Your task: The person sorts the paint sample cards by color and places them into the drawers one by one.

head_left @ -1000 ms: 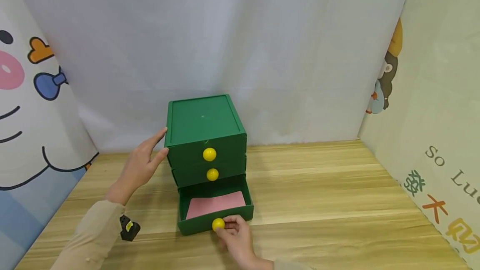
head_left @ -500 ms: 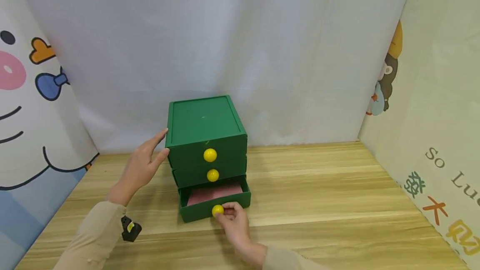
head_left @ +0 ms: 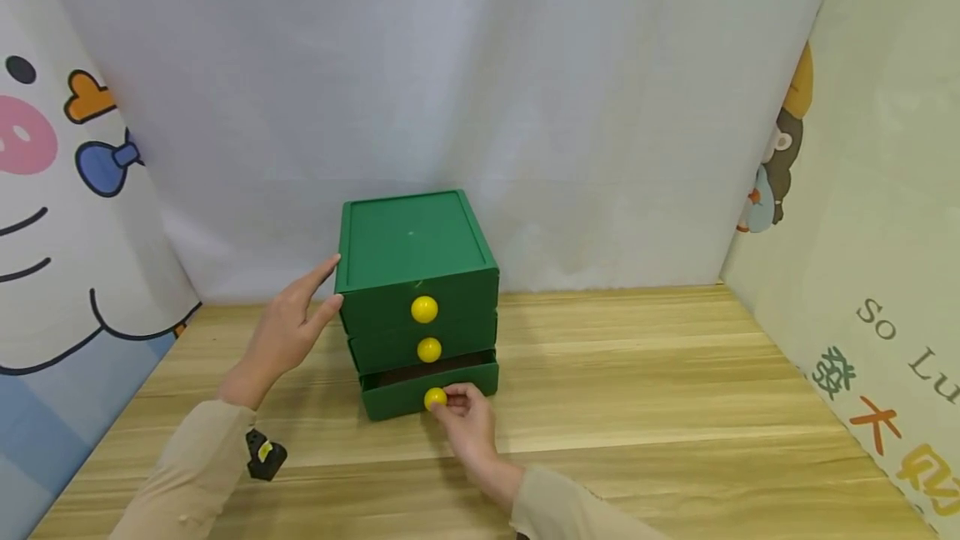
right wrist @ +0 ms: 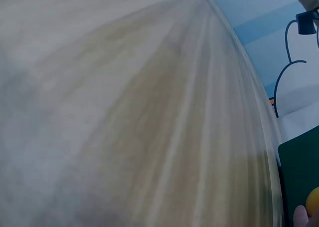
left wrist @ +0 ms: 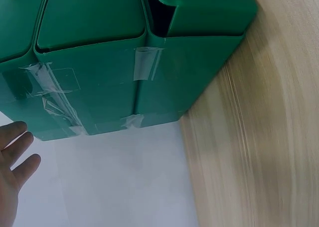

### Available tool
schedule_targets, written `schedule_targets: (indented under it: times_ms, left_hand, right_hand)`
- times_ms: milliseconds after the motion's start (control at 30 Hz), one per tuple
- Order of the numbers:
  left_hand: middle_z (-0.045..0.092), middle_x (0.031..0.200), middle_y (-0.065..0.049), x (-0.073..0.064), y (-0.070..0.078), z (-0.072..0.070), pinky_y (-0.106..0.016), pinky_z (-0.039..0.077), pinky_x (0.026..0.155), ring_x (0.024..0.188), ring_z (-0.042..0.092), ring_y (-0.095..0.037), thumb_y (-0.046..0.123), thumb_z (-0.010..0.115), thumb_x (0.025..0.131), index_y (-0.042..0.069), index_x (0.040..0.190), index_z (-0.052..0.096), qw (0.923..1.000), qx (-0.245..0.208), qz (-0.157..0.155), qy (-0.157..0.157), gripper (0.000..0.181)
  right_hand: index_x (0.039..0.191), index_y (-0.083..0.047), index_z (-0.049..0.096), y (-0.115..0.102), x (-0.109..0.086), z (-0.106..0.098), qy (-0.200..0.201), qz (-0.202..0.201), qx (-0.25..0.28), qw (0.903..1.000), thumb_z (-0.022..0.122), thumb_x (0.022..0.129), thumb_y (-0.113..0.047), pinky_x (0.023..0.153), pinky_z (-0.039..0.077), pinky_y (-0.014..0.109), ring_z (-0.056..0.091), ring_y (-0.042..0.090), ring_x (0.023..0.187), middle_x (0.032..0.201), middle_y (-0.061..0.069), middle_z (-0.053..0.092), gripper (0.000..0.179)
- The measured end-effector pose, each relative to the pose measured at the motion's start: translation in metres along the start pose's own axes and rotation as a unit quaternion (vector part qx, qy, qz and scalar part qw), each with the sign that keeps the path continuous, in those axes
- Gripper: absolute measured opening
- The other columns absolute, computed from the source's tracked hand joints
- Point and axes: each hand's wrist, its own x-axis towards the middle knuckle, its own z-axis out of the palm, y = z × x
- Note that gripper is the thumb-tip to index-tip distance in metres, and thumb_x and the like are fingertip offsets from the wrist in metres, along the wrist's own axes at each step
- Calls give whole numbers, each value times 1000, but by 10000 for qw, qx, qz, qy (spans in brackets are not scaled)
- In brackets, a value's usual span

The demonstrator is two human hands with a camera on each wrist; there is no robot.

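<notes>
A green cabinet (head_left: 414,240) of three stacked drawers stands on the wooden table. Its bottom drawer (head_left: 397,398) is partly pulled out, while the upper two sit closed. My right hand (head_left: 471,430) pinches the yellow ball knob (head_left: 435,399) on that bottom drawer between thumb and fingers. In the right wrist view only fingertips (right wrist: 300,216) show beside the knob (right wrist: 313,202). At the cabinet's left side, my left hand (head_left: 288,330) steadies it with straight, spread fingers at the upper edge. The left wrist view shows clear tape (left wrist: 145,63) on the cabinet's side.
A white curtain (head_left: 600,107) hangs behind the cabinet. Printed cartoon panels stand at the left (head_left: 52,215) and right (head_left: 847,190). The wooden table (head_left: 637,390) extends to both sides of the cabinet. A small black device (head_left: 265,455) shows by the left sleeve.
My right hand has pushed the bottom drawer further in, away from me, and the pink sheet inside has gone out of sight. The left hand stays at the cabinet's side.
</notes>
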Motion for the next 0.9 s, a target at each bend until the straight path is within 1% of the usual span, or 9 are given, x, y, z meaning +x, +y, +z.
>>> schedule_targets:
  times_ms: [133,233,333,467,533,633,767,900]
  left_hand:
    - [41,136,-22,0,0,0,-56,35,94,120,41,-40,26,48,95,9,142,31,10000,-11,-18,-4,53]
    - [41,136,-22,0,0,0,-56,35,94,120,41,-40,26,48,95,9,142,31,10000,-15,-27,-7,53]
    - [41,136,-22,0,1,0,-56,35,94,120,41,-40,26,48,95,8,142,31,10000,-13,-30,-8,53]
    - [41,136,-22,-1,2,0,-56,35,94,120,41,-40,26,48,95,8,142,32,10000,-18,-32,-7,53]
    - [41,136,-22,-1,2,1,-56,35,94,120,41,-40,25,48,95,8,142,32,10000,-22,-29,2,53]
    - [42,135,-22,-2,3,1,-56,36,93,120,42,-40,26,48,95,8,142,32,10000,-36,-42,18,53]
    - [42,134,-23,-3,3,1,-56,36,92,119,42,-40,26,48,95,9,142,31,9999,-85,-70,39,53]
    - [42,134,-23,-2,3,1,-56,36,92,119,42,-40,26,48,95,9,142,31,9999,-97,-64,48,53]
  right_hand:
    - [97,12,56,-17,-3,0,-19,2,-6,10000,63,79,4,63,52,31,53,12,68,86,16,57,21]
    - [98,14,55,-32,-6,0,-14,-1,-4,10000,61,80,5,64,52,30,54,13,69,87,18,57,21]
    - [99,12,55,-22,2,2,11,1,26,10000,63,80,3,62,51,26,54,12,68,87,16,57,22]
    - [98,12,56,0,19,4,46,-26,48,10000,64,79,3,59,50,25,54,11,66,85,15,58,23]
    - [97,13,56,1,22,4,33,-29,66,10000,63,78,5,59,50,25,54,11,66,84,16,58,22]
    - [99,12,56,1,24,4,-17,99,109,9999,63,79,4,62,51,26,56,12,68,86,16,58,23]
    - [102,9,56,-2,22,4,-49,249,130,9996,64,81,0,64,52,26,56,12,69,89,14,58,25]
    - [102,8,56,-7,20,4,-22,353,162,9992,64,80,0,65,52,27,55,12,70,88,14,57,24]
